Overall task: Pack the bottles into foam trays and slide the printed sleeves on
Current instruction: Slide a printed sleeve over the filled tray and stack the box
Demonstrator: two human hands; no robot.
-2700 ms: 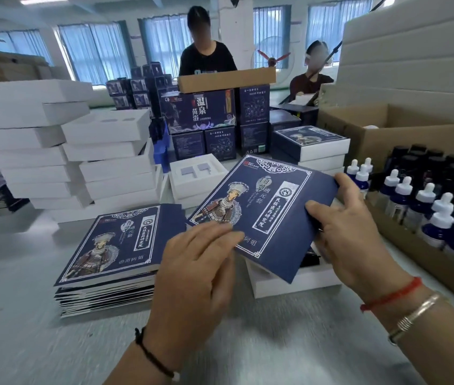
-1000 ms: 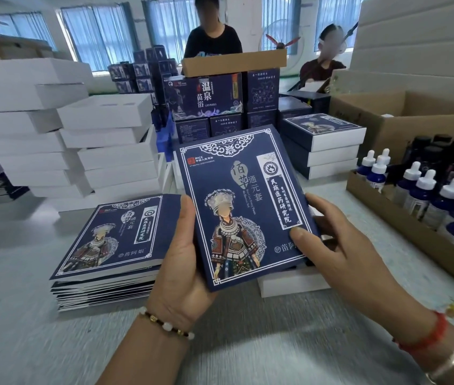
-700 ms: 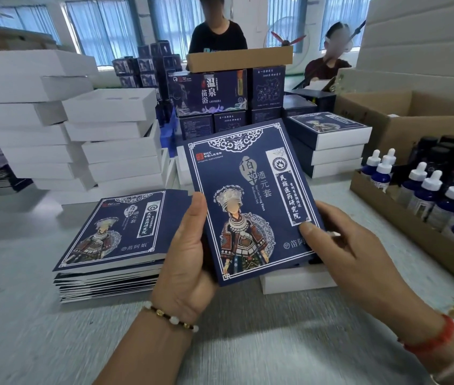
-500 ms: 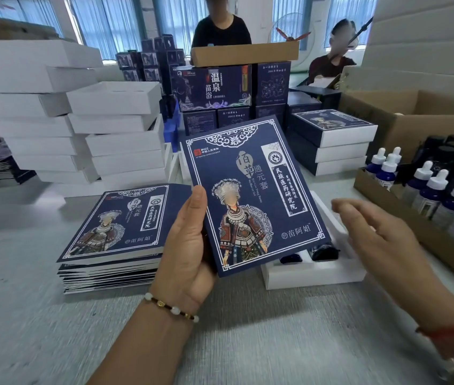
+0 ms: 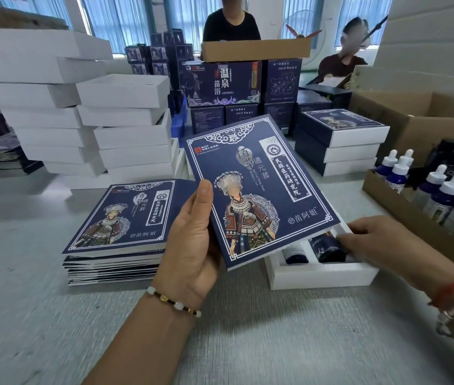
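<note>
The printed sleeve [image 5: 259,190] is a flat dark blue cover with a white ornamental border, a drawn figure in a silver headdress and embroidered costume, a round crest, a white panel with vertical Chinese characters, the small mark "PICC" at its top left corner and "苗阿姐" at its lower right. The left hand [image 5: 192,245] holds it tilted above the bench [image 5: 53,315], thumb on the front near the left edge and fingers behind. Under its lower right corner lies a white foam tray [image 5: 320,276] with two dark bottles [image 5: 328,250] lying in their slots. The right hand [image 5: 373,240] rests its fingers on the right bottle and the tray's right side; I cannot tell if it grips. To the left, a pile of the same sleeves [image 5: 120,218] lies flat. On the right stands a cardboard tray [image 5: 403,215] with blue dropper bottles [image 5: 436,190] with white caps. Farther away are stacks of white trays [image 5: 125,129], sleeved boxes [image 5: 339,140], and a large dark carton [image 5: 223,81] reading "温泉苗浴". Two persons are behind the far boxes.
</note>
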